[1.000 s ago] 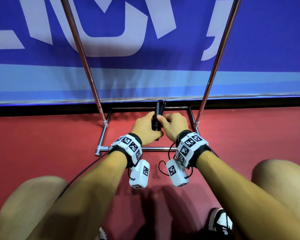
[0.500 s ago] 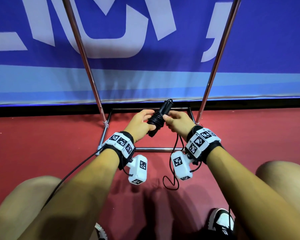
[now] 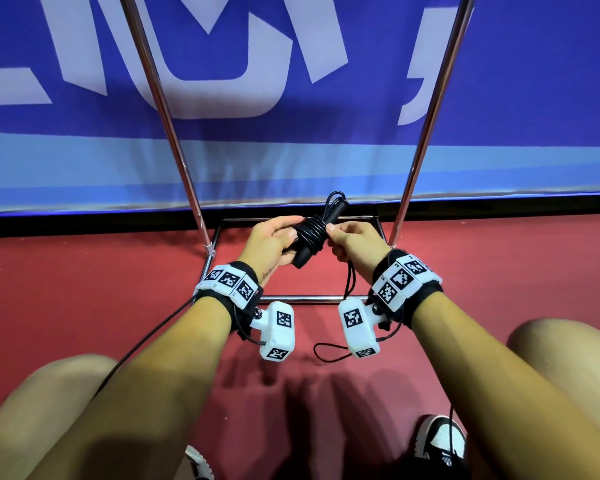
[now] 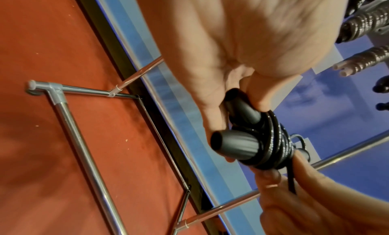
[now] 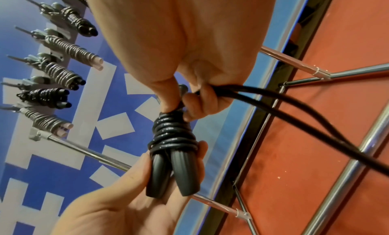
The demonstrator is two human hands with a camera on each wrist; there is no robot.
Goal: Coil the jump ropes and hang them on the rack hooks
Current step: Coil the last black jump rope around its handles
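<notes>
A black jump rope (image 3: 313,233) has its cord wound several times round its two black handles (image 5: 174,175), held low over the red floor inside the rack base. My left hand (image 3: 274,242) grips the handle ends (image 4: 233,143) from below. My right hand (image 3: 352,242) pinches the cord at the top of the coil (image 5: 173,133), and two loose strands (image 5: 305,120) trail from its fist toward the floor. Several coiled ropes (image 5: 56,72) hang on the rack hooks above, seen in the right wrist view.
The chrome rack has two slanted uprights (image 3: 163,112), (image 3: 426,133) and a rectangular floor frame (image 3: 309,299). A blue banner (image 3: 291,81) stands right behind it. My bare knees (image 3: 49,403) and shoes (image 3: 437,441) are at the bottom of the head view.
The handles have tilted from upright to slanting right, and both hands have shifted apart along them. More turns of cord now lie round the handles, and the loose loop on the floor is shorter.
</notes>
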